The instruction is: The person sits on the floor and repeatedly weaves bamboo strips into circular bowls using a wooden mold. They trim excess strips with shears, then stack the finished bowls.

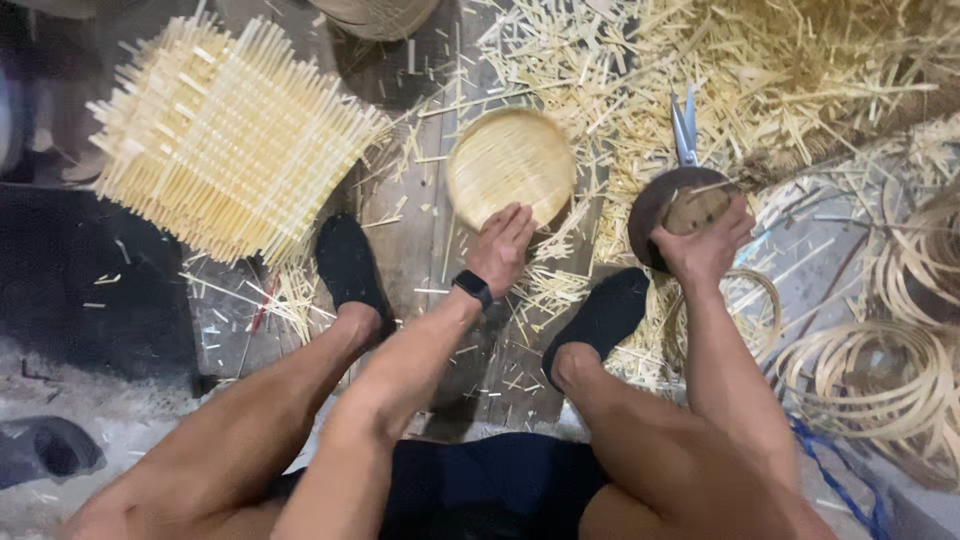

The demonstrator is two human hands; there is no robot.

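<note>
One big square basket frame [225, 135] lies on its side on the floor [420, 230], spokes untrimmed and sticking out, so it looks unfinished. Round woven tray [510, 165] sits just past the feet; it looks complete. Left hand [500, 248] rests flat and open on its near rim. Right hand [705, 245] grips a dark round bowl-like piece [660, 215]. Scissors [685, 125] lie just beyond it. Hoop coils [870, 370] are stacked right. Offcuts [700, 70] litter everything; black shoes [350, 262] crowd the work spot.
</note>
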